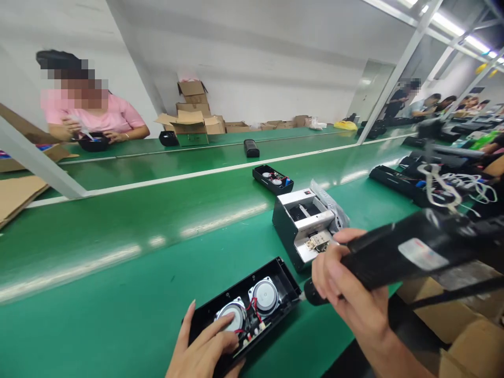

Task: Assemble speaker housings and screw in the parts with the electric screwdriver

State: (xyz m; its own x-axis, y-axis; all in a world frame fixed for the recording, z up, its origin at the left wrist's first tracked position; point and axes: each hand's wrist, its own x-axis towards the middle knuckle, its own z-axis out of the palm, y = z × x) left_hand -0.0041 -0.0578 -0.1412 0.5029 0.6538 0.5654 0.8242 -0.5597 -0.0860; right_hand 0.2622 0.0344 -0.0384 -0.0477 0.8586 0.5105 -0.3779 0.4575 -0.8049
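A black speaker housing (285,278) with two round speaker drivers, red wires and a small circuit board lies open-side up in front of me. My left hand (208,341) grips its left end, with fingers over the left driver (232,316). The right driver (265,295) is uncovered. My right hand (346,283) is wrapped round a black electric screwdriver (378,252) with a white label. The screwdriver's tip is at the housing's right end; whether a screw is there I cannot tell.
A silver and black machine (303,220), probably a screw feeder, stands just beyond the housing. Another open housing (272,179) lies behind it on the green bench (129,273). Wired housings (405,184) crowd the right. Across the bench a person in pink (122,113) works near cardboard boxes (191,123).
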